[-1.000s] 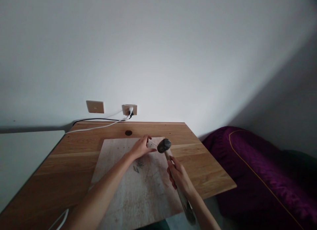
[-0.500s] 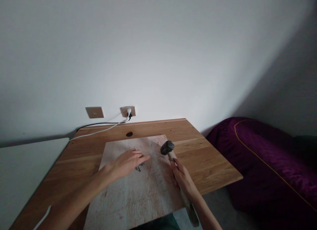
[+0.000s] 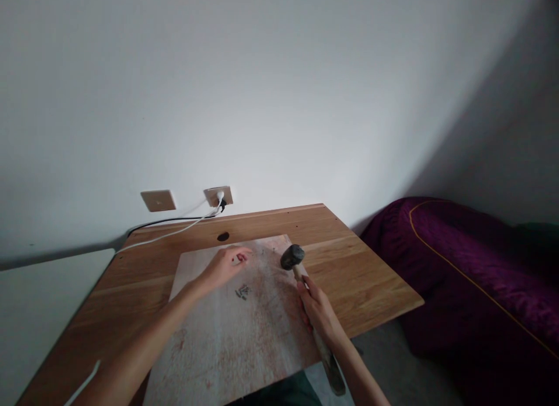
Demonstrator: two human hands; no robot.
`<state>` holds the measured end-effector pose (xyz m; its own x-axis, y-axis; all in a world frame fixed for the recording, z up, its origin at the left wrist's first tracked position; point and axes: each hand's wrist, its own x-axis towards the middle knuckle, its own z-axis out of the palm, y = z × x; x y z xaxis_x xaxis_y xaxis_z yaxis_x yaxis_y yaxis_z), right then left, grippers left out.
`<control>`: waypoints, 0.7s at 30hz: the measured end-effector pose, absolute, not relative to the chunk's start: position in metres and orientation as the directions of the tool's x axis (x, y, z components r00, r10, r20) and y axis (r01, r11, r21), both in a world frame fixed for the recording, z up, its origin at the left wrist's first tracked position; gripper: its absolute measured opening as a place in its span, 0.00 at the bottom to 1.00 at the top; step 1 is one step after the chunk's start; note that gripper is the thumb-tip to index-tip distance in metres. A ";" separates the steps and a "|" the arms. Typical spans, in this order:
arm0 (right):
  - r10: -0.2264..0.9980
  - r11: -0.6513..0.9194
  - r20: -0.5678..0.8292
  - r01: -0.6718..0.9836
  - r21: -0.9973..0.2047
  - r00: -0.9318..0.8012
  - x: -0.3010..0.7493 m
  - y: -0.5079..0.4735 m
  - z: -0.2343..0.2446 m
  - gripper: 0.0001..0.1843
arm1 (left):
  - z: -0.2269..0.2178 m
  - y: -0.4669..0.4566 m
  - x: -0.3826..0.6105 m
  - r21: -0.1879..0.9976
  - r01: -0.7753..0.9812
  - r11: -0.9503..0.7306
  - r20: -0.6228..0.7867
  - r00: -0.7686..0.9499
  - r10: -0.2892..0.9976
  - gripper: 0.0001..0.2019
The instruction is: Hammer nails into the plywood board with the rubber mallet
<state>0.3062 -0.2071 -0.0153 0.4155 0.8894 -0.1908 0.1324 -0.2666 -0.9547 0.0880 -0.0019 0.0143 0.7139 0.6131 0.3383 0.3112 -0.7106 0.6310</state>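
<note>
My right hand is wrapped around the wooden handle of a hammer. Its dark, blocky head hangs above the right edge of a worn, pale board, while the handle's end reaches past the board's near edge. Over the far part of the board is my left hand, thumb and fingers curled together in a pinch. Whatever may be between those fingertips is too small to make out. Several small dark metal pieces, like nails, lie in a loose pile on the board, nearer to me than the left hand.
Under the board is a wooden desk, set against a white wall. Cables run from a wall socket along the desk's back edge. A white panel stands at left; purple fabric covers something at right.
My left hand has lifted off the metal pile and moved away from me and slightly left, its fingers now curled, uncovering the pile. My right hand still holds the hammer in nearly the same place.
</note>
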 end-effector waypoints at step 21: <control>0.900 -0.254 -0.175 0.154 -0.955 0.399 0.305 -0.210 -0.011 0.30 | -0.009 0.012 0.126 0.650 0.408 -0.641 0.388 0.548 0.741 0.06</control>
